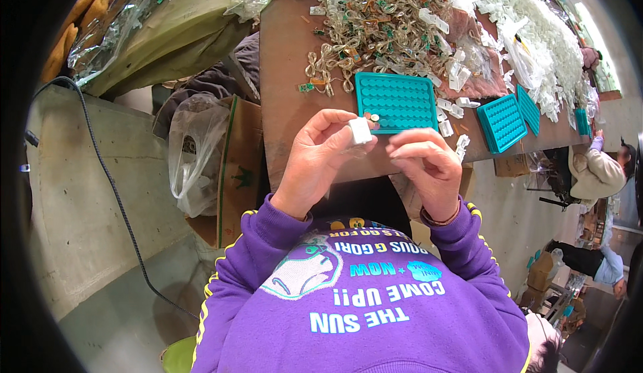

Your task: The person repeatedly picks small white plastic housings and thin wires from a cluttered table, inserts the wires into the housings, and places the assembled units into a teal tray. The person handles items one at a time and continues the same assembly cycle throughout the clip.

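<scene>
My left hand (315, 162) is closed, thumb and fingers gripping a small white plastic casing (360, 132) just over the table's near edge. A short gap to the right, my right hand (429, 165) is raised with its fingers curled toward the thumb; anything in that pinch is hidden. Beyond both hands a teal tray (398, 102) with rows of small hollows lies on the brown table (288, 92). A couple of small round button-like pieces (374, 118) show at its near left corner, right beside the casing.
Past the tray lies a heap of tangled clear wires with small green and orange parts (382, 25). White plastic casings (536, 38) pile up at the far right, near stacked teal trays (502, 124). A cardboard box (238, 165) with a plastic bag stands left. Another person (599, 172) sits far right.
</scene>
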The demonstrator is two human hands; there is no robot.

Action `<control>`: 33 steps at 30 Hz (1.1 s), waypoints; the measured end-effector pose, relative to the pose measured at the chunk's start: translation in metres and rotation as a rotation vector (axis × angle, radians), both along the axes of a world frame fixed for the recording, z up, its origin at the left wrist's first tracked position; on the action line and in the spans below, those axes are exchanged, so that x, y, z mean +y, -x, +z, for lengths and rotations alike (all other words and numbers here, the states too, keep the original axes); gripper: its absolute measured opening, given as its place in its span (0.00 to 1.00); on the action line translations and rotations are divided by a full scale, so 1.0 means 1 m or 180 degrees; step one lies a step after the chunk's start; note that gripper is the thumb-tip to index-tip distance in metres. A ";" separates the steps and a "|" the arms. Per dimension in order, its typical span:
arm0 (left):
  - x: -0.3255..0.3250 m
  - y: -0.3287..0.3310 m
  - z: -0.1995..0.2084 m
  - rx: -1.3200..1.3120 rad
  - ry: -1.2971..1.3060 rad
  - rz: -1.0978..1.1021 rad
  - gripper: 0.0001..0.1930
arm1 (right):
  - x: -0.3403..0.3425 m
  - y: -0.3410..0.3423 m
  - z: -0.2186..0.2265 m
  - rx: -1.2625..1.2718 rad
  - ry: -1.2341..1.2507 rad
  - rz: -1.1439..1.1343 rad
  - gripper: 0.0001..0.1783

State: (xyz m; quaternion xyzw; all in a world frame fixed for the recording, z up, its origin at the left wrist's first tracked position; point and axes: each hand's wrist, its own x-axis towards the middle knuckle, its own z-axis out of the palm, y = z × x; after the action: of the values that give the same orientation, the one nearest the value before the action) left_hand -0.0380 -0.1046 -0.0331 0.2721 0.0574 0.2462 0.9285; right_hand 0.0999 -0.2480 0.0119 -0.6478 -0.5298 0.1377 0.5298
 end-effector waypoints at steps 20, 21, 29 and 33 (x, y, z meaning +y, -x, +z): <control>0.008 0.028 0.008 0.1703 -0.4628 0.1008 0.09 | -0.003 0.049 -0.019 0.2686 0.0983 0.0286 0.04; 0.011 0.029 0.007 0.1733 -0.5230 0.1156 0.10 | -0.002 0.052 -0.022 0.2716 0.0971 0.0267 0.05; 0.003 0.035 0.007 0.1966 -0.5393 0.1471 0.15 | 0.005 0.062 -0.031 0.2471 0.0978 0.0122 0.05; 0.004 0.028 0.005 0.1904 -0.5562 0.1477 0.16 | -0.004 0.059 -0.028 0.2188 0.0856 0.0116 0.05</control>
State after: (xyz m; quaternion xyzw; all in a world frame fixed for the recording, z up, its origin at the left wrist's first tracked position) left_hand -0.0657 -0.1009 -0.0281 0.9034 0.1409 0.3003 0.2715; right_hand 0.0409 -0.2518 -0.0159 -0.6180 -0.3096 0.4251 0.5844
